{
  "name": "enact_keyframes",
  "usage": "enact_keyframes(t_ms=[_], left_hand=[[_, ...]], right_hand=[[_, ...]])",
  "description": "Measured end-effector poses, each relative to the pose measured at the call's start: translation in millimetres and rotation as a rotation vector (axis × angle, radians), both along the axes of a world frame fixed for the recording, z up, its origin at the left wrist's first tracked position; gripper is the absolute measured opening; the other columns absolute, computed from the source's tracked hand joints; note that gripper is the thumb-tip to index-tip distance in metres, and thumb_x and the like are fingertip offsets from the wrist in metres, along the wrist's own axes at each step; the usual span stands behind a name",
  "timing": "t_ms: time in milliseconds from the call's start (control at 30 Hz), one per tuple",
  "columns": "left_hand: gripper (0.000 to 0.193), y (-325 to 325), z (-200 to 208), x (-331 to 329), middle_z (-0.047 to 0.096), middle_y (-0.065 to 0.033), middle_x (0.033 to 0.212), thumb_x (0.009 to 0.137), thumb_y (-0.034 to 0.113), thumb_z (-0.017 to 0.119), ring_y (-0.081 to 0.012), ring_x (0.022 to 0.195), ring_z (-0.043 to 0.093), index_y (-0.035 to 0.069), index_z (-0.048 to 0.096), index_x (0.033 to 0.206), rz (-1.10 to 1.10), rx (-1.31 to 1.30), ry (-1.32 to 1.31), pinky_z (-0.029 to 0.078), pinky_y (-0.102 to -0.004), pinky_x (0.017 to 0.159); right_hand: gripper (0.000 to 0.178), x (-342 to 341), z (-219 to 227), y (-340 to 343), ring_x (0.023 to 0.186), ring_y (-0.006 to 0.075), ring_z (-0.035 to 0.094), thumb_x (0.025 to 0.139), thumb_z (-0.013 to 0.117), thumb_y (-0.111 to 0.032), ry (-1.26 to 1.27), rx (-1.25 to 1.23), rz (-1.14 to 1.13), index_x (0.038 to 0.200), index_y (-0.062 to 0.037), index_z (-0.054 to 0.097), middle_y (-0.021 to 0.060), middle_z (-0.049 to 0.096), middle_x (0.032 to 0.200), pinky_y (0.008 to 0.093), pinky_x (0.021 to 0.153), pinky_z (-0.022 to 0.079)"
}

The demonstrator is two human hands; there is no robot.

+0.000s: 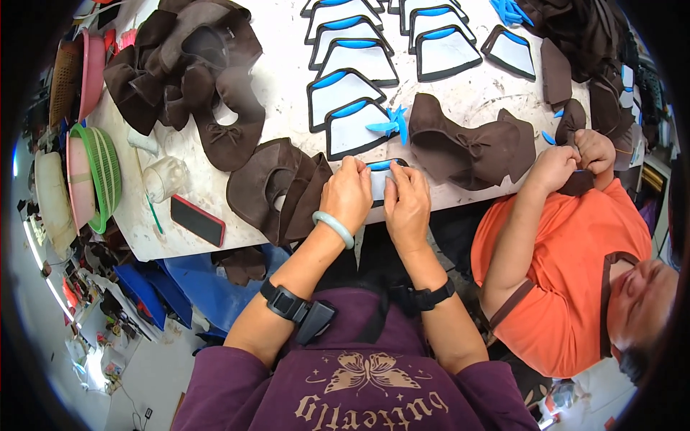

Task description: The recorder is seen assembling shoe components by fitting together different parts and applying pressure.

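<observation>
At the table's near edge, my left hand (pixel 347 192) and my right hand (pixel 407 205) are closed on a small white panel (pixel 377 188) with a dark border and a blue strip along its top. My left fingers pinch one side of it, my right fingers the other. Just beyond lies a similar white panel (pixel 356 133), with a small heap of blue strips (pixel 392 125) resting at its right side. Brown shoe uppers (pixel 277 187) lie left of my hands. Another brown upper (pixel 471 144) with a bow is on the right.
More white panels (pixel 352 57) overlap in rows at the back. Stacked brown uppers (pixel 194 50) fill the far left. A phone (pixel 198 220), a clear cup (pixel 164 178) and a green basket (pixel 104 176) are at left. On the right a co-worker in orange (pixel 568 266) handles a brown piece.
</observation>
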State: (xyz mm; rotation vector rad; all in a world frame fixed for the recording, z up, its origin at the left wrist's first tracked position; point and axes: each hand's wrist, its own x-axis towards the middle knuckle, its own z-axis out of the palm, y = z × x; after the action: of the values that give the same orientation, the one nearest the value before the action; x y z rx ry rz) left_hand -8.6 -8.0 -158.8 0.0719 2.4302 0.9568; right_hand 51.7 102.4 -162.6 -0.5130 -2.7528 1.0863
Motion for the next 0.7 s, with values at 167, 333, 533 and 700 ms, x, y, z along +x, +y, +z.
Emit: enact_keyframes(t_ms=[167, 333, 533, 700], left_hand=[[0.015, 2.0, 0.1, -0.1, 0.065, -0.0232, 0.082, 0.091, 0.015, 0.055, -0.0441, 0.076, 0.063, 0.0, 0.052, 0.093, 0.01, -0.014, 0.033, 0.049, -0.0524, 0.067], [0.015, 2.4, 0.2, -0.5, 0.065, -0.0233, 0.081, 0.091, 0.015, 0.055, -0.0443, 0.076, 0.063, 0.001, 0.053, 0.092, 0.02, -0.004, 0.034, 0.049, -0.0526, 0.068], [0.015, 3.0, -3.3, -3.3, 0.065, -0.0225, 0.078, 0.089, 0.015, 0.056, -0.0436, 0.076, 0.063, 0.0, 0.053, 0.092, 0.03, -0.033, 0.026, 0.049, -0.052, 0.068], [0.016, 5.9, 3.7, -5.8, 0.066, -0.0216, 0.076, 0.087, 0.015, 0.058, -0.0423, 0.076, 0.064, 0.0, 0.054, 0.09, 0.112, -0.034, -0.001, 0.05, -0.0499, 0.069]], right_hand=[[0.029, -2.4, 0.2, 1.6, 0.09, 0.034, 0.057, 0.08, 0.064, -0.003, -0.01, -0.015, -0.015, 0.109, 0.001, 0.063, 0.0152, 0.058, 0.095, 0.0414, 0.079, 0.048], [0.025, -3.4, -0.8, 1.4, 0.089, 0.0347, 0.057, 0.081, 0.064, -0.004, -0.018, -0.048, -0.038, 0.106, 0.0006, 0.063, 0.0152, 0.059, 0.094, 0.0416, 0.078, 0.047], [0.023, -5.6, -3.0, 1.1, 0.086, 0.0342, 0.058, 0.081, 0.065, -0.006, -0.045, -0.042, -0.048, 0.103, -0.0018, 0.062, 0.0141, 0.058, 0.091, 0.0422, 0.075, 0.047], [0.018, -15.6, -0.4, -0.7, 0.085, 0.0329, 0.059, 0.08, 0.067, -0.011, -0.11, -0.004, -0.094, 0.095, -0.0048, 0.059, 0.0118, 0.058, 0.089, 0.0421, 0.072, 0.047]])
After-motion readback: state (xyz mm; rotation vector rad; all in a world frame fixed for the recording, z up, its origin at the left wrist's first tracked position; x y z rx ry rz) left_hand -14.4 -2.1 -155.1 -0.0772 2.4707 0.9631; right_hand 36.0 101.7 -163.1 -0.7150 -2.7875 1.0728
